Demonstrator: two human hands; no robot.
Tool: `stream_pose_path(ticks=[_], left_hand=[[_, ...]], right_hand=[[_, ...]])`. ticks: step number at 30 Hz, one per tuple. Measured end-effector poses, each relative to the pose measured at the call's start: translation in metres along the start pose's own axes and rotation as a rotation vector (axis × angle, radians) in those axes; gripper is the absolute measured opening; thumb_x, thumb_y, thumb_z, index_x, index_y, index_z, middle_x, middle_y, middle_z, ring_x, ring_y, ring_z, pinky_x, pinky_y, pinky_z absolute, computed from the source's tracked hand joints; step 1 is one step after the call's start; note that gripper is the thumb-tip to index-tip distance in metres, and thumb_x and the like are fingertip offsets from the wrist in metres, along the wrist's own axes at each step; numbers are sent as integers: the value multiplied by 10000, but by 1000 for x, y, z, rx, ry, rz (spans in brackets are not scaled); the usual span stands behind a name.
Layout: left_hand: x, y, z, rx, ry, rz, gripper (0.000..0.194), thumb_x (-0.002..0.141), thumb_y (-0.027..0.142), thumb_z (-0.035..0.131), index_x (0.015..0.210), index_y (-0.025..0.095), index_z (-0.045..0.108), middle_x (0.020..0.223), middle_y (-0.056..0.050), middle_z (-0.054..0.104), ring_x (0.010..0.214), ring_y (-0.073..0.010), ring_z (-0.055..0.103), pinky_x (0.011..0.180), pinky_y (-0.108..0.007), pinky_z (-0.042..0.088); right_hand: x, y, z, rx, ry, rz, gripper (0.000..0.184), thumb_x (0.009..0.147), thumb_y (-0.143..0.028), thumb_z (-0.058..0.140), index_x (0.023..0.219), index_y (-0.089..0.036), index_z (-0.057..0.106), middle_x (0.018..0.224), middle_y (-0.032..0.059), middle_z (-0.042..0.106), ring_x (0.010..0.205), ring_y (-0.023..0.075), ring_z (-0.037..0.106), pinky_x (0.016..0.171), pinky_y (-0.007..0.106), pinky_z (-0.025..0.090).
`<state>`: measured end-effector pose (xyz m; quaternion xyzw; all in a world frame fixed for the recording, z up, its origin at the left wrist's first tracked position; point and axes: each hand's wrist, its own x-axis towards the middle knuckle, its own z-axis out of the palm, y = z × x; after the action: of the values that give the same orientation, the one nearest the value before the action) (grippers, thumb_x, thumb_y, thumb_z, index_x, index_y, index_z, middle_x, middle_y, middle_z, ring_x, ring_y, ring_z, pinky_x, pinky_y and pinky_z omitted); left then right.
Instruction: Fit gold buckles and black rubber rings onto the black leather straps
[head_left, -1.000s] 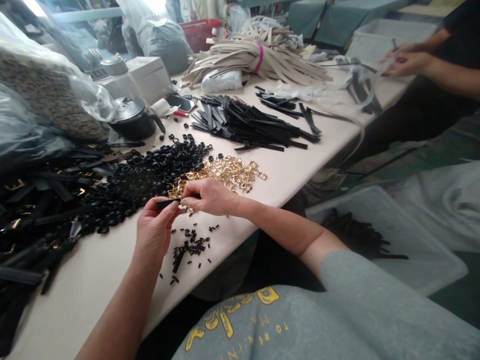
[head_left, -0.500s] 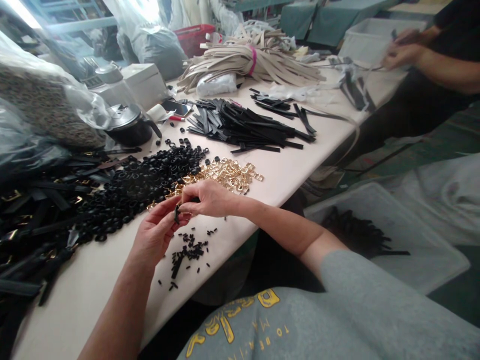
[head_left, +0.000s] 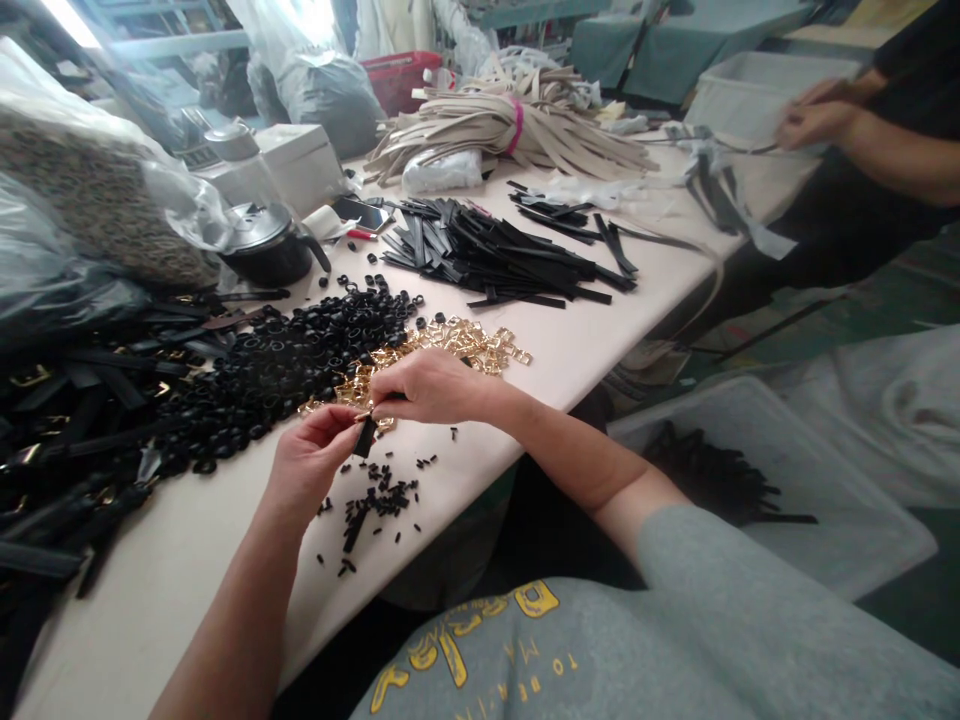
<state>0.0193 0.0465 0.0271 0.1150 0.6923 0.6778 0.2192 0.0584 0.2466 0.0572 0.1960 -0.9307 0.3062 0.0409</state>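
My left hand [head_left: 315, 450] pinches a short black strap [head_left: 365, 438] whose end hangs down below the fingertips. My right hand [head_left: 424, 388] is closed on the same strap from the other side, and part of it shows under the curled fingers. A glint of gold shows at the pinch, too small to make out. Just behind the hands lies a heap of gold buckles [head_left: 480, 345], with a larger heap of black loops [head_left: 322, 340] to its left. Small black pieces [head_left: 382, 500] are scattered on the table [head_left: 202, 560] below my hands.
A pile of black straps [head_left: 495, 250] lies farther back, before a bundle of beige straps [head_left: 517, 125]. A dark pot [head_left: 270, 250] stands at the left by finished-looking buckled straps [head_left: 90, 400]. A co-worker's hands [head_left: 817, 115] are at the far right. A white bin [head_left: 847, 540] stands beside me.
The black strap's end now hangs visibly below my left fingertips. My right hand has shifted slightly right and up. The co-worker's hands have moved, and the whole view has shifted slightly.
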Motion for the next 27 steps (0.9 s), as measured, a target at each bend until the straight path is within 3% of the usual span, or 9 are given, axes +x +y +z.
stream_pose_path(ticks=[3,7,11,14,17,20,23,27], left_hand=[[2,-3,-2,28,16,-27,228,588,288,851,705,153,709,619,-29,659,555,-125,605,535,-200,493],[9,-5,-4,-211,131,-18,242,556,280,823,715,159,687,615,-6,655,517,-109,597,538,-204,503],[11,-6,-2,-325,178,9,277,552,282,843,754,168,693,675,-13,690,552,-98,615,557,-190,508],[8,-8,3,-364,151,31,284,572,298,858,778,177,705,750,-16,710,629,-111,643,622,-219,539],[3,-8,8,-391,141,57,272,586,299,866,790,192,721,760,-6,707,635,-102,634,637,-218,537],[1,-5,11,-402,150,61,262,588,301,869,786,197,733,795,-8,712,635,-95,628,635,-213,531],[2,-4,12,-408,165,34,271,581,321,875,779,199,737,801,-11,714,648,-107,640,625,-220,530],[1,-8,17,-397,147,20,274,592,349,874,761,186,732,712,-7,691,661,-118,646,637,-224,521]], right_hand=[[3,-2,4,-80,104,-46,224,954,-292,506,855,-178,671,872,32,657,767,117,505,706,256,317],[4,-4,7,-90,298,11,235,957,-304,501,881,-157,668,955,59,660,844,131,528,754,262,337],[4,-8,15,40,112,134,285,878,-443,620,913,-172,705,887,39,676,763,125,542,656,244,316],[6,-13,28,298,143,138,287,866,-433,641,965,-175,718,919,38,694,805,121,579,699,234,370],[9,-16,41,755,228,187,379,811,-487,680,1006,-164,722,917,39,701,793,116,603,703,237,434],[12,-17,51,1179,234,246,494,691,-542,762,1007,-162,732,886,32,713,778,118,616,708,245,480],[16,-19,56,1358,279,287,473,620,-510,821,947,-175,750,891,27,725,815,116,621,781,254,487],[21,-24,58,1455,330,335,432,604,-506,830,863,-168,754,821,27,714,751,104,595,695,232,470]])
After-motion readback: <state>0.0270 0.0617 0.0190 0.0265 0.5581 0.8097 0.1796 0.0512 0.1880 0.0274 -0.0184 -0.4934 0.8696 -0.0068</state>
